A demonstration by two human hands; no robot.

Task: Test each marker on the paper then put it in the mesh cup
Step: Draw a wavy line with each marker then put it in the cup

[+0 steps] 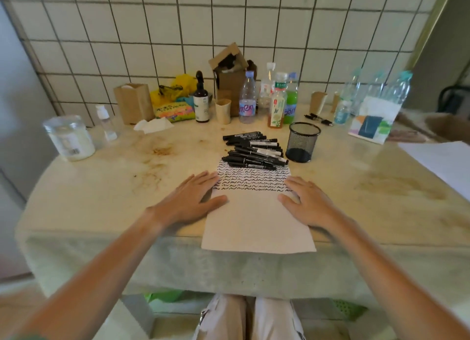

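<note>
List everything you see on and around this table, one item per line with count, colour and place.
markers: a pile, black, at the paper's far end
mesh cup: one, black, right of the pile, looks empty
paper: one white sheet, wavy black test lines on its far part, near edge overhanging the table
table: one, pale, stained
loose pens: a few, black, behind the cup
bottles: several, clear and green, along the tiled wall
spray bottle: one, dark
jar: one, clear, far left
left hand: flat, on the paper's left edge
right hand: flat, on its right edge
</note>
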